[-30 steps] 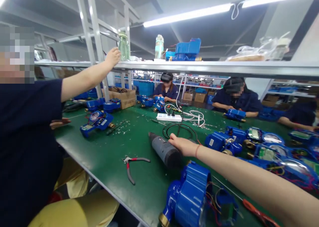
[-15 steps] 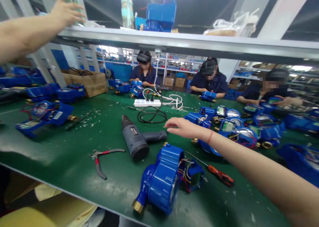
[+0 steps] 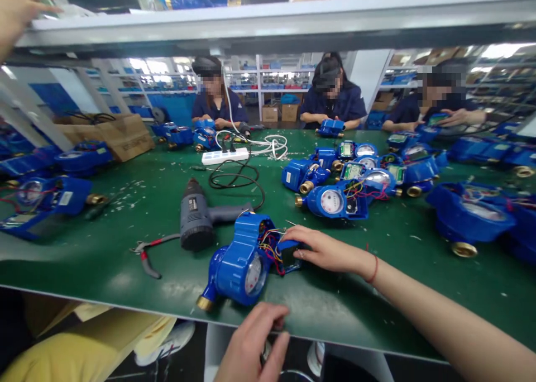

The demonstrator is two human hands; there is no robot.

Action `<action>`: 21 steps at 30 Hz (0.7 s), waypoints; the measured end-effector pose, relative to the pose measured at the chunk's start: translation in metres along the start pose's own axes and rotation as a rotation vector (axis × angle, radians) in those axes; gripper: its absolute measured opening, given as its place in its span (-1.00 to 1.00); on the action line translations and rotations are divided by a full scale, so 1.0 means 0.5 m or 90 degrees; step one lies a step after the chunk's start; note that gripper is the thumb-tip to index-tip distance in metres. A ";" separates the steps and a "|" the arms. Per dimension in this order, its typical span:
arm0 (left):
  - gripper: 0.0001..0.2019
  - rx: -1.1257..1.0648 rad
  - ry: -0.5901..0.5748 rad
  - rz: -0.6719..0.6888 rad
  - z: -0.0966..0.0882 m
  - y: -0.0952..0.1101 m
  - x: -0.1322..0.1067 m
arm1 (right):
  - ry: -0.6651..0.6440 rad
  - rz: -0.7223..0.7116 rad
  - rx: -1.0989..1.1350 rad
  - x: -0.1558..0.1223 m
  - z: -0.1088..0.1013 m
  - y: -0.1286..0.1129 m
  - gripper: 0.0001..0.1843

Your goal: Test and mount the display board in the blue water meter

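Note:
A blue water meter (image 3: 238, 264) lies on its side near the front edge of the green table (image 3: 125, 270), with coloured wires spilling from its open side box. My right hand (image 3: 326, 251) reaches in from the right and grips that wired box with its fingertips. My left hand (image 3: 251, 345) is below the table's front edge, fingers curled around a small dark object that I cannot make out.
A grey heat gun (image 3: 196, 220) and red-handled pliers (image 3: 146, 253) lie left of the meter. Several more blue meters (image 3: 335, 200) crowd the right side. A white power strip (image 3: 225, 156) and cardboard box (image 3: 121, 136) sit further back. Co-workers sit opposite; another person's hand (image 3: 17, 5) reaches the overhead shelf (image 3: 268, 24).
The view has tilted down. My right hand left the heat gun, came back and took hold of the meter's wired box. My left hand has come into view below the table edge.

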State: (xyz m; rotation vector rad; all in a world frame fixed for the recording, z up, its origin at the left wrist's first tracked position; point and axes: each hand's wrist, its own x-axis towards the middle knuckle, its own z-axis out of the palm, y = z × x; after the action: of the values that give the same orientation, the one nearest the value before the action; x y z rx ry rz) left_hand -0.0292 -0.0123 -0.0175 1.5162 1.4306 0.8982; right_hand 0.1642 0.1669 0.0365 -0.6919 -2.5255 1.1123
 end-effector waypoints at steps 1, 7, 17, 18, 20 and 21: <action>-0.72 0.030 0.039 0.019 0.000 0.012 0.009 | -0.002 0.006 0.021 0.000 -0.002 0.001 -0.61; -0.44 0.020 0.123 -0.043 0.033 0.011 0.040 | -0.029 0.084 0.181 -0.024 0.003 0.022 -0.58; 0.06 -0.224 0.029 -0.004 0.045 0.045 0.162 | 0.044 0.101 -0.017 -0.041 0.004 -0.021 -0.61; 0.05 -0.220 0.033 -0.012 0.045 0.048 0.166 | 0.045 0.101 -0.046 -0.050 -0.006 -0.016 -0.61; 0.02 -0.202 0.042 -0.037 0.045 0.052 0.166 | 0.073 0.127 -0.102 -0.071 -0.024 0.003 -0.61; 0.01 -0.189 0.046 -0.048 0.044 0.054 0.165 | 0.104 0.151 -0.134 -0.082 -0.028 0.016 -0.60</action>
State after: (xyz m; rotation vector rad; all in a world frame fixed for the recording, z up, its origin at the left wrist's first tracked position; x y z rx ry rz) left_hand 0.0089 0.0678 -0.0051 1.2114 1.3290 1.0762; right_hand 0.2075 0.1583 0.0367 -1.1156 -2.4877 0.8243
